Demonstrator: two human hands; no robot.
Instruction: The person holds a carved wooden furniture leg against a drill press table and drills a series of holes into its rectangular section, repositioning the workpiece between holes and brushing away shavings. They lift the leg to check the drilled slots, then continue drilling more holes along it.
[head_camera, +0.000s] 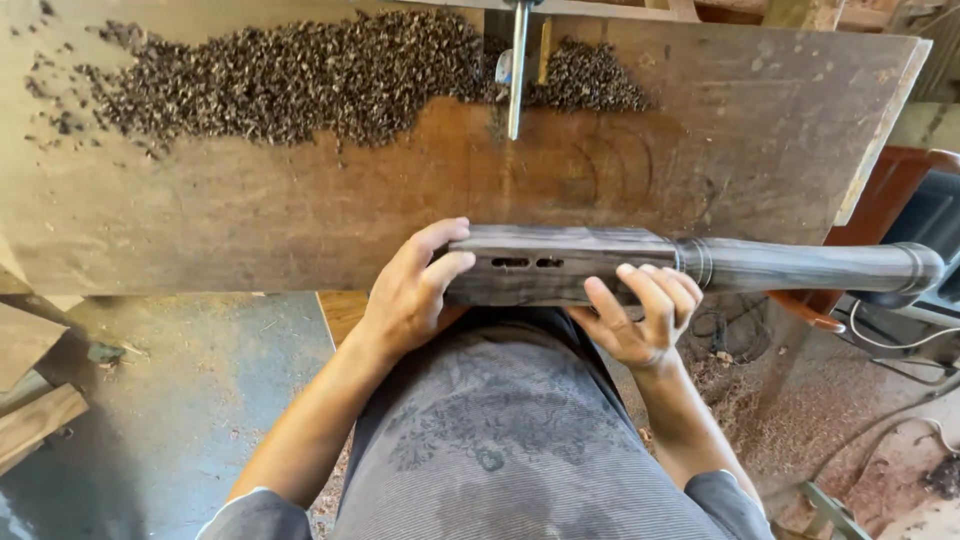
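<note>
A dark turned wooden leg (640, 265) is held level before the workbench plank (300, 220), long axis running left to right. The left hand (410, 290) is wrapped round its squared, slotted end; the right hand (645, 320) is curled under mid-length. The rounded end projects rightward, unsupported.

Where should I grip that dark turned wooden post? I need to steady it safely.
Grip the dark wooden post on its squared, slotted section, one hand at each end as the left hand and right hand do; flat faces resist rolling, unlike the round end.
</note>
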